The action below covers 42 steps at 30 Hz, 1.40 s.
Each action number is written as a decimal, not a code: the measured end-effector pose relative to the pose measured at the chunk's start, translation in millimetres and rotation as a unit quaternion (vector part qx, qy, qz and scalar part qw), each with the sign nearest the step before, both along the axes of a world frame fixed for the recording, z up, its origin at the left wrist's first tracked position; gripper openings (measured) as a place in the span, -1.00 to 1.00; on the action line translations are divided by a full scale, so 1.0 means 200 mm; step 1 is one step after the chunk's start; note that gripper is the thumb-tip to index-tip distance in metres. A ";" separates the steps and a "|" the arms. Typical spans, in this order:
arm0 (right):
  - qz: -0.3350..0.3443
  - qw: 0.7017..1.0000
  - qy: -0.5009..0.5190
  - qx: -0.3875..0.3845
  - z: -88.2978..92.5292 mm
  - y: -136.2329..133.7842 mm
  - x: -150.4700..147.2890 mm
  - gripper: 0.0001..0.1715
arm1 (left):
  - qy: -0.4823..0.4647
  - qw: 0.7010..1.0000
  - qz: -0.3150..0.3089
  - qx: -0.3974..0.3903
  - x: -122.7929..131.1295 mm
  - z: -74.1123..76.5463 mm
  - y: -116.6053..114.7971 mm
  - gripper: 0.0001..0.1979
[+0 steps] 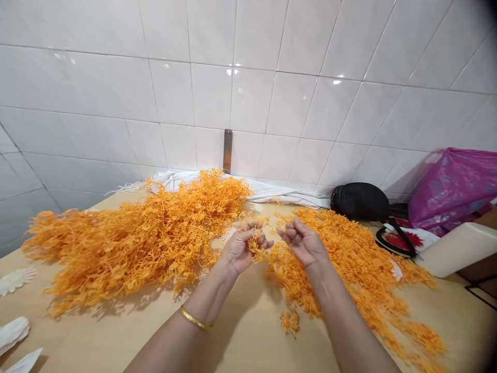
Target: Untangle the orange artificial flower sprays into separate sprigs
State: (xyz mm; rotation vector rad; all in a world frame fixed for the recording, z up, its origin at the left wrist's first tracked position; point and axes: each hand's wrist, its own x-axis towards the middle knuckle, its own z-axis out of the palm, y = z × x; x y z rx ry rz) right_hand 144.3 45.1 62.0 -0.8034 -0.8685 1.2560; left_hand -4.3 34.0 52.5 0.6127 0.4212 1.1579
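My left hand (244, 246) is closed around a small bunch of orange plastic flower sprigs (255, 246), thin strands poking out past the fingers. Just to its right, my right hand (305, 242) has its fingers curled in towards the thumb; whatever they pinch is too small to make out. A tall heap of tangled orange sprigs (155, 243) lies left of my hands. Beneath and beyond my right forearm spreads a flatter pile of loose orange pieces (361, 264). One little orange clump (290, 322) sits apart on the table, nearer to me.
White petal-shaped pieces (15, 281) lie on the table (240, 331) at the left edge. A white cloth (279, 191) runs along the tiled wall. At the right are a black pouch (359, 201), a purple plastic bag (452, 189) and a cream-coloured roll (460, 248).
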 end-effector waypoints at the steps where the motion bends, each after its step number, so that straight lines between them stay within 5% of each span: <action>1: -0.020 1.000 0.007 -0.007 0.01 0.01 0.04 -0.77 | -0.011 1.000 0.009 -0.008 -0.01 0.00 0.00 -0.85; 5: -0.116 0.981 -0.148 -0.045 0.02 0.04 0.18 -0.84 | 0.003 0.995 0.063 -0.076 -0.02 0.00 0.03 -0.85; 7: -0.210 0.923 -0.320 -0.034 0.00 0.05 0.23 -0.77 | 0.005 0.991 0.078 -0.105 -0.02 -0.02 0.04 -0.87; 9: -0.294 0.831 -0.471 0.011 0.00 0.05 0.24 -0.76 | 0.005 0.989 0.085 -0.124 -0.01 -0.03 0.05 -0.89; 11: -0.316 0.773 -0.546 0.066 0.02 0.03 0.21 -0.77 | 0.007 0.987 0.089 -0.136 -0.01 -0.03 0.06 -0.90; 16: -0.058 0.830 -0.535 0.147 0.07 -0.07 0.01 -0.65 | -0.001 0.986 0.084 -0.145 0.01 0.01 0.04 -0.88; 18: -0.011 0.830 -0.529 0.176 0.06 -0.10 -0.08 -0.60 | -0.014 0.988 0.075 -0.136 0.01 0.02 0.03 -0.87; 22: -0.051 0.855 -0.475 0.205 0.02 -0.09 -0.14 -0.86 | -0.046 0.993 0.028 -0.109 0.01 0.02 0.02 -0.79; 27: -0.071 0.953 -0.278 0.100 -0.02 -0.03 -0.07 -0.78 | -0.063 0.992 -0.021 -0.103 0.00 0.01 0.01 -0.86; 30: -0.092 0.966 -0.235 0.060 -0.03 -0.01 -0.04 -0.75 | -0.051 0.993 -0.010 -0.109 0.00 0.01 0.02 -0.94; 34: -0.185 0.891 -0.385 0.152 0.00 -0.04 -0.05 -0.87 | -0.028 0.992 0.009 -0.121 0.01 0.00 0.03 -0.89; 38: -0.130 0.801 -0.507 0.290 0.04 -0.10 -0.11 -0.82 | -0.020 0.992 0.025 -0.122 0.03 0.00 0.02 -0.84; 42: -0.140 0.722 -0.605 0.305 0.00 -0.11 -0.15 -0.68 | -0.009 0.993 0.010 -0.121 0.05 0.01 0.00 -0.80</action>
